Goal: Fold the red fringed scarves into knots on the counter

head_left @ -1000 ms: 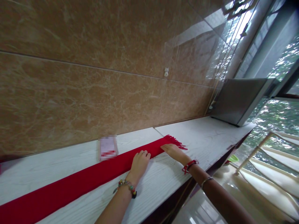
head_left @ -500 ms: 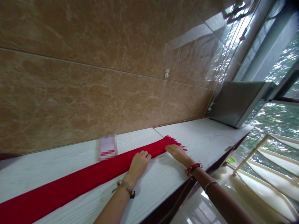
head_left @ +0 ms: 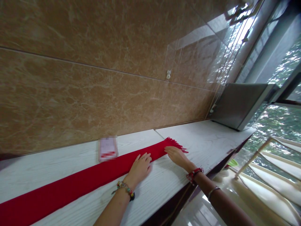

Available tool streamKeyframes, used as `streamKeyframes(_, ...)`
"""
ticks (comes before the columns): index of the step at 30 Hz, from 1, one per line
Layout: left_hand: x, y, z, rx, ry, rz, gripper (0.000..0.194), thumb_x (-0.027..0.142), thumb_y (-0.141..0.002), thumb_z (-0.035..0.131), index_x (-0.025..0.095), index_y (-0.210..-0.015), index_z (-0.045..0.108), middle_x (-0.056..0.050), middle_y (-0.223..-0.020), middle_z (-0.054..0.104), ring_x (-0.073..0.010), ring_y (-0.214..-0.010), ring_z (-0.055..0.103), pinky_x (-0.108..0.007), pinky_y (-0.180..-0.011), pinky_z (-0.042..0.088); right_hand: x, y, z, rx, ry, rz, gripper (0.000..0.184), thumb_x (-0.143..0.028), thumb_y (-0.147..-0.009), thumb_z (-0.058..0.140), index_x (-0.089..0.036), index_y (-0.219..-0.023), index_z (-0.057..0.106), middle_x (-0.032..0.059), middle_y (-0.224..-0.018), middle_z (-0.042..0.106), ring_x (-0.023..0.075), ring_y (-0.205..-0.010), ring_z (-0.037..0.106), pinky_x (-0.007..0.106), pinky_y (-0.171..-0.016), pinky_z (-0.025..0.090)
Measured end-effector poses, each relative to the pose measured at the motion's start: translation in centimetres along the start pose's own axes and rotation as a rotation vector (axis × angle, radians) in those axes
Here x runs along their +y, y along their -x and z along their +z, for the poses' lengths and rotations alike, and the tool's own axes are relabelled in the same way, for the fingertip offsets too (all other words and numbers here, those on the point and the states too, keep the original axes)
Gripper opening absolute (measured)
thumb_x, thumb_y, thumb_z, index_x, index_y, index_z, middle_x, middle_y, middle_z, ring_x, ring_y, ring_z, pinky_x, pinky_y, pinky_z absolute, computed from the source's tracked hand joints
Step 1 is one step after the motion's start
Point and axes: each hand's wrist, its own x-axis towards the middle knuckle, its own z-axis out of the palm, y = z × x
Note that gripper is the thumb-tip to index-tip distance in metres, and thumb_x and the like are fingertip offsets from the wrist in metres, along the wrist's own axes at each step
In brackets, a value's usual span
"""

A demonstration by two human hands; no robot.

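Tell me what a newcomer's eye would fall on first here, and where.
Probably the long red cloth, running across the white counter from the lower left to a fringed end, with the left hand and right hand touching it. Next might come the brown marbled wall behind the counter, and the grey box-like object at the counter's far right end.

A long worktop point(head_left: 207, 135) with a white wood-grained surface carries a flat, narrow red fabric scarf point(head_left: 94, 176), fringed at one end. Just beside the scarf's far long edge lies a pale pinkish rectangular item point(head_left: 107, 147), its face pixelated. Well beyond the scarf's fringe stands a grey boxy appliance point(head_left: 240, 103).
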Motion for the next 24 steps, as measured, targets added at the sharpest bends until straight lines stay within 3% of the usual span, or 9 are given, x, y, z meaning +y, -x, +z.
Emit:
streamKeyframes(3,0.0,0.0,0.1,-0.026,-0.015,-0.009,0.036,0.025,-0.088,0.029,0.015,-0.118,0.047,-0.008,-0.131,0.044,-0.0173,-0.122,0.036,-0.038,-0.102,0.027,-1.3,-0.8,0.5,-0.18,0.055,-0.196,0.036,-0.03,-0.086,0.039,-0.018,-0.118,0.052,0.0082,-0.125,0.049,0.0206,-0.118,0.04,0.038,-0.1,0.031)
streamKeyframes(7,-0.2,0.2,0.2,0.074,-0.117,-0.151,0.04,0.029,-0.089,0.026,0.019,-0.124,0.042,-0.007,-0.134,0.039,-0.0221,-0.125,0.031,-0.046,-0.101,0.025,-2.6,-1.2,2.1,-0.393,0.195,-0.225,0.049,-0.04,-0.09,0.027,-0.018,-0.134,0.03,0.01,-0.138,0.03,0.024,-0.128,0.021,0.049,-0.1,0.025)
streamKeyframes(10,-0.6,0.6,0.6,0.039,-0.155,-0.249,0.044,0.038,-0.087,0.029,0.021,-0.127,0.041,-0.007,-0.135,0.038,-0.0283,-0.126,0.028,-0.052,-0.099,0.025,-2.5,-0.9,2.8,-0.493,0.217,-0.221,0.052,-0.044,-0.09,0.023,-0.018,-0.135,0.026,0.0101,-0.14,0.025,0.0265,-0.129,0.018,0.052,-0.099,0.023)
streamKeyframes(13,-0.8,0.9,0.9,0.001,-0.146,-0.255,0.046,0.038,-0.087,0.028,0.021,-0.128,0.039,-0.006,-0.136,0.037,-0.0283,-0.126,0.027,-0.052,-0.1,0.023,-2.4,-1.0,2.8,-0.515,0.221,-0.202,0.052,-0.043,-0.09,0.024,-0.019,-0.136,0.025,0.0103,-0.141,0.023,0.0271,-0.129,0.018,0.054,-0.098,0.024)
streamKeyframes(16,-0.7,1.0,0.8,0.042,-0.135,-0.268,0.045,0.036,-0.088,0.024,0.021,-0.127,0.041,-0.007,-0.137,0.036,-0.0272,-0.126,0.027,-0.051,-0.101,0.022,-3.1,-1.8,3.0,-0.467,0.22,-0.206,0.05,-0.039,-0.091,0.023,-0.016,-0.135,0.026,0.0126,-0.139,0.027,0.0261,-0.128,0.019,0.053,-0.098,0.024)
streamKeyframes(19,-0.6,1.2,0.6,0.069,-0.131,-0.317,0.044,0.037,-0.088,0.025,0.021,-0.126,0.042,-0.008,-0.137,0.035,-0.0292,-0.126,0.026,-0.055,-0.1,0.02,-4.3,-2.6,4.0,-0.397,0.214,-0.255,0.05,-0.038,-0.091,0.024,-0.014,-0.135,0.026,0.0142,-0.139,0.027,0.0256,-0.128,0.019,0.052,-0.098,0.024)
streamKeyframes(24,-0.8,2.3,0.1,0.008,-0.101,-0.33,0.044,0.039,-0.088,0.025,0.025,-0.127,0.04,-0.007,-0.137,0.035,-0.0282,-0.127,0.026,-0.055,-0.099,0.022,-4.5,-2.2,5.9,-0.415,0.261,-0.349,0.047,-0.033,-0.091,0.027,-0.015,-0.134,0.028,0.0153,-0.138,0.028,0.0269,-0.127,0.024,0.052,-0.096,0.029)
